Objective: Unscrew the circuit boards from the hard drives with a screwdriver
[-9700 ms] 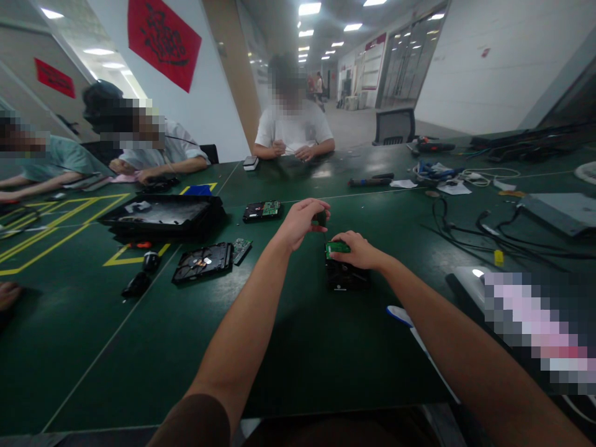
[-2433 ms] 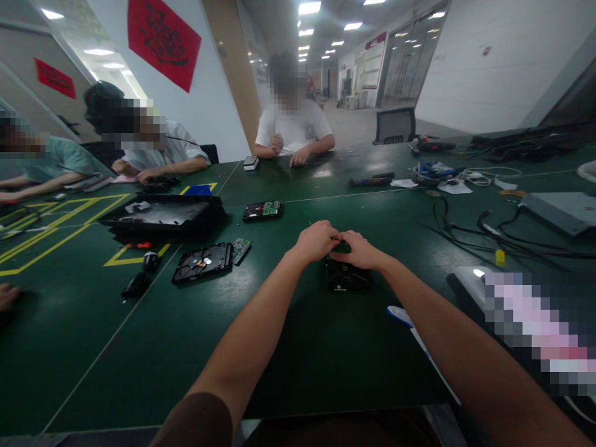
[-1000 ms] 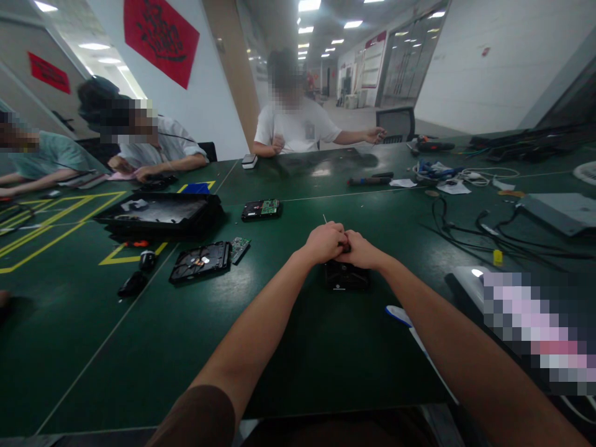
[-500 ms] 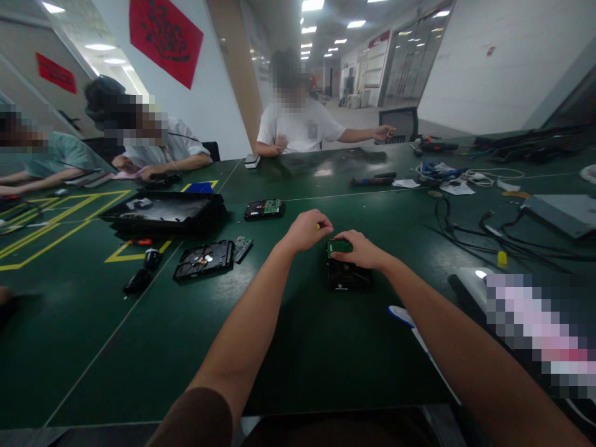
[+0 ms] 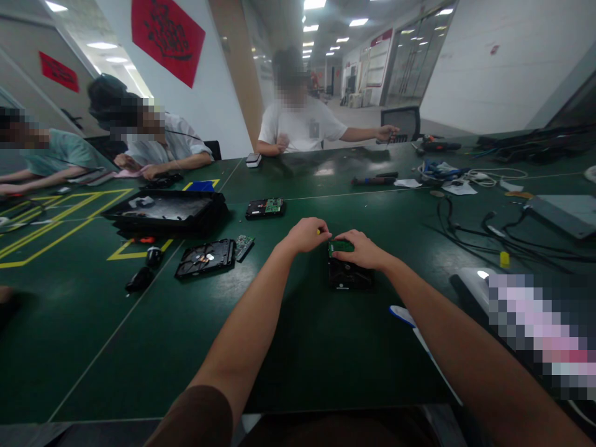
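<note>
In front of me a black hard drive [image 5: 350,275] lies on the green table, its green circuit board [image 5: 341,246] showing at the far end. My right hand [image 5: 358,247] grips the drive from the right, thumb and fingers bent over the board. Just left of the board, my left hand [image 5: 307,234] is closed round a thin tool with a yellow end [image 5: 318,232]; most of this tool is hidden by the fingers. The fingertips of both hands are close together above the drive's far left corner.
Further left lie an opened drive casing [image 5: 205,258], a loose circuit board [image 5: 244,247], another hard drive [image 5: 265,208] and a black tray [image 5: 162,208]. Black cables [image 5: 488,233] and a grey metal box [image 5: 563,214] are on the right. Several people sit around the table [image 5: 139,347].
My left hand has come down slightly, nearer to the drive and my right fingers. My right hand keeps its grip on the drive. The whole view has shifted a little.
</note>
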Demonstrator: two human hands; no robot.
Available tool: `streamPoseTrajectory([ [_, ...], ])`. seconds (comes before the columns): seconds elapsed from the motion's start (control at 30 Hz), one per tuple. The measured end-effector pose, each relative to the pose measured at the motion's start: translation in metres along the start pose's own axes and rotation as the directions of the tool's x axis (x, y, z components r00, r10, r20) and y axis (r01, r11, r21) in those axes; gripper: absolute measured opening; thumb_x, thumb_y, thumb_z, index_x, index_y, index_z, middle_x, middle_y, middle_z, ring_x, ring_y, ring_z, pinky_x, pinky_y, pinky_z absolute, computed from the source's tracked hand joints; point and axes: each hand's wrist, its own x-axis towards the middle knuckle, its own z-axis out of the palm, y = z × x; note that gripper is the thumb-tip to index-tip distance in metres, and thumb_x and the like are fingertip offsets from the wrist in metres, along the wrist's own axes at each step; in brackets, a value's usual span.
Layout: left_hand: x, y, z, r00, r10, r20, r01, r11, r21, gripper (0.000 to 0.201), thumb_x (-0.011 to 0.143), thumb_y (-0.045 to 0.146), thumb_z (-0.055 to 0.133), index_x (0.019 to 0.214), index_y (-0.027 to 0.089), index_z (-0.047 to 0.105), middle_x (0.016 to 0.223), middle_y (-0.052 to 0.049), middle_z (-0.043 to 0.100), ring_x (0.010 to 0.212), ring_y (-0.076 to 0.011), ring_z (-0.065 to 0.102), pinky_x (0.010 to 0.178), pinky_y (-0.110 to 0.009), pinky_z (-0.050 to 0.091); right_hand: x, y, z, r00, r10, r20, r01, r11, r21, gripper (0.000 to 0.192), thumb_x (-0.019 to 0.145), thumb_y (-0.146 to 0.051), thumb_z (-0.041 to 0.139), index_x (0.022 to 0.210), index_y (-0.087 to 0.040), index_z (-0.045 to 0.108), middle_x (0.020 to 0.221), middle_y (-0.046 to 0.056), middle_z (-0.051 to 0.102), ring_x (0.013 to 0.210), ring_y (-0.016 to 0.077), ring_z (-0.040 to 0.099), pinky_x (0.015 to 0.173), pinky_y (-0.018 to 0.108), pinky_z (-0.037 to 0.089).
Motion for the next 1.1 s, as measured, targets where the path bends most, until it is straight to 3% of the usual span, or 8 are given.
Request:
streamPoseTrajectory([
  [0.23,0.000,-0.004,0.002,0.998,-0.011,0.062,0.005,0.996,0.087,0.020,0.095,0.032,0.066,0.106,0.022,0.080,0.109,-0.007,0.080,0.105,-0.0247,0.073,0.093,-0.035,0.055,-0.001,-0.001,0.003,1.000,0.021,-0.009,-0.022,1.000,-0.019,0.062,0.089,-0.059,0.073,0.140,-0.024,0.066,0.138,0.015,0.062,0.128,0.0356,0.057,0.108,0.052,0.047],
  [0.37,0.000,-0.004,0.003,0.998,-0.006,0.069,0.000,0.996,0.086,0.022,0.095,0.032,0.067,0.111,0.023,0.079,0.112,-0.006,0.080,0.109,-0.0242,0.073,0.096,-0.033,0.055,-0.001,0.002,0.005,0.998,0.017,-0.053,-0.015,0.998,0.053,0.068,0.089,-0.060,0.074,0.144,-0.022,0.063,0.139,0.015,0.063,0.131,0.0340,0.058,0.111,0.051,0.047],
  [0.47,0.001,-0.001,0.005,0.997,0.001,0.075,-0.007,0.997,0.081,0.024,0.097,0.034,0.066,0.115,0.023,0.079,0.115,-0.007,0.080,0.111,-0.0242,0.073,0.098,-0.033,0.055,0.001,0.014,0.000,0.987,0.036,-0.154,-0.007,0.983,0.186,0.054,0.097,-0.056,0.065,0.139,-0.021,0.065,0.139,0.014,0.065,0.125,0.0278,0.064,0.108,0.045,0.050],
  [0.6,0.001,0.004,0.007,0.996,-0.001,0.093,-0.005,0.998,0.063,0.029,0.098,0.039,0.066,0.120,0.022,0.077,0.118,-0.008,0.079,0.112,-0.0248,0.073,0.098,-0.034,0.054,0.000,0.040,-0.015,0.931,0.172,-0.321,-0.090,0.963,0.255,0.025,0.096,-0.040,0.065,0.108,-0.021,0.075,0.112,0.009,0.077,0.103,0.0251,0.071,0.095,0.043,0.056],
  [0.7,0.002,0.006,0.010,0.994,-0.007,0.112,-0.003,0.996,0.090,0.035,0.097,0.045,0.068,0.123,0.022,0.076,0.121,-0.009,0.078,0.114,-0.0265,0.072,0.096,-0.035,0.055,-0.005,0.051,-0.023,0.961,0.159,-0.226,-0.079,0.941,0.329,0.022,0.088,-0.041,0.073,0.096,-0.020,0.076,0.094,0.007,0.078,0.088,0.0239,0.072,0.085,0.040,0.057],
  [0.83,0.004,0.009,0.017,0.991,-0.014,0.134,-0.001,0.993,0.115,0.043,0.095,0.052,0.070,0.127,0.023,0.074,0.125,-0.010,0.076,0.117,-0.0279,0.070,0.094,-0.035,0.054,-0.009,0.045,-0.025,0.998,0.058,-0.025,-0.043,0.917,0.397,0.027,0.082,-0.046,0.079,0.093,-0.021,0.077,0.088,0.005,0.078,0.083,0.0223,0.073,0.078,0.037,0.058],
  [1.1,0.005,0.014,0.025,0.986,-0.028,0.167,-0.002,0.985,0.172,0.046,0.096,0.057,0.065,0.129,0.025,0.074,0.132,-0.010,0.069,0.117,-0.0288,0.068,0.090,-0.035,0.054,-0.011,0.037,-0.029,0.999,0.013,0.037,-0.025,0.944,0.330,0.027,0.077,-0.046,0.081,0.089,-0.021,0.080,0.084,0.003,0.078,0.078,0.0212,0.072,0.073,0.035,0.056],
])
